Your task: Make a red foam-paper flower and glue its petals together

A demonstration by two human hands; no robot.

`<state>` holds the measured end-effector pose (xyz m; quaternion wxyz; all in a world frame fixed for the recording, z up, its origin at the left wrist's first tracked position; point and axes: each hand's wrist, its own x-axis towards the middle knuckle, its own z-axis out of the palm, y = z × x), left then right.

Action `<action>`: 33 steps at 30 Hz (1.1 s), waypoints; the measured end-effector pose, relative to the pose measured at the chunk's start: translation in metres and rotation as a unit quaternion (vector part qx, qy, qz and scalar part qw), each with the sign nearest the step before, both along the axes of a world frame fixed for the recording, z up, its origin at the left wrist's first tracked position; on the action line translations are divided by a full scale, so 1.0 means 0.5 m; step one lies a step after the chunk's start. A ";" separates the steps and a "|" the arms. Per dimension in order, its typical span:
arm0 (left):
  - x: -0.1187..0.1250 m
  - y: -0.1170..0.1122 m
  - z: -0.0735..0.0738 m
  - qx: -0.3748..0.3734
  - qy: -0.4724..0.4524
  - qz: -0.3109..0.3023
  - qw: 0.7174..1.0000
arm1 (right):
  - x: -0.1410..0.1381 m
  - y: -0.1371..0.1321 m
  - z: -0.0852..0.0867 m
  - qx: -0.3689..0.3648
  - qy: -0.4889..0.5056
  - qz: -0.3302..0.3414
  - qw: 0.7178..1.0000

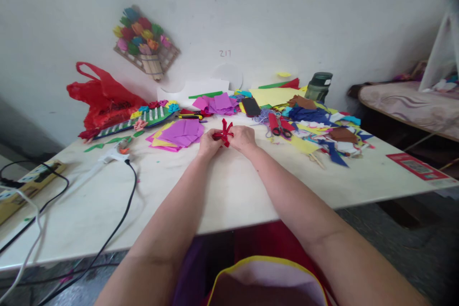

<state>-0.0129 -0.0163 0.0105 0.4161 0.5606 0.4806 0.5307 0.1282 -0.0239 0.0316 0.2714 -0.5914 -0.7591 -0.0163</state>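
Observation:
Between my two hands, just above the middle of the table (229,196), is a red folded paper piece (225,130) with several narrow points sticking up. My left hand (210,142) pinches its left side, and my right hand (243,138) grips the right side with fingers curled in. The fingertips partly cover the piece. Left of my hands lies a stack of purple paper sheets (184,133) with yellow and pink ones under it. To the right, black-handled scissors (281,130) rest on red paper.
A glue gun (116,152) with a black cord lies at left, near a power strip (32,186). Behind are a red plastic bag (103,93), a phone (251,107) and a dark green bottle (318,87). Colourful scraps (322,129) heap at right.

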 end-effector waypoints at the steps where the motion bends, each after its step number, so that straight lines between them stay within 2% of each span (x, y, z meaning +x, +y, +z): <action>1: -0.001 -0.002 0.001 -0.007 -0.005 -0.009 1.000 | 0.001 0.001 -0.001 0.002 -0.004 0.001 1.000; 6: -0.010 -0.005 0.001 -0.054 -0.100 -0.081 0.990 | 0.013 0.001 -0.001 -0.001 0.030 0.003 1.000; 11: -0.016 0.003 -0.001 -0.070 -0.158 -0.105 0.979 | 0.020 0.000 0.001 -0.028 0.067 0.013 0.997; 18: -0.013 -0.007 0.005 -0.066 -0.157 -0.064 0.983 | 0.017 0.005 -0.004 -0.037 0.066 0.033 0.997; 24: -0.014 -0.002 0.000 -0.080 -0.165 -0.083 0.980 | 0.018 0.004 -0.006 -0.041 0.068 0.027 0.997; 29: -0.016 0.002 -0.006 -0.068 -0.169 -0.088 0.979 | 0.023 -0.009 0.008 -0.039 0.082 0.035 0.995; 33: -0.013 -0.003 -0.002 -0.074 -0.174 -0.093 0.977 | 0.026 -0.011 0.015 -0.034 0.102 0.008 0.994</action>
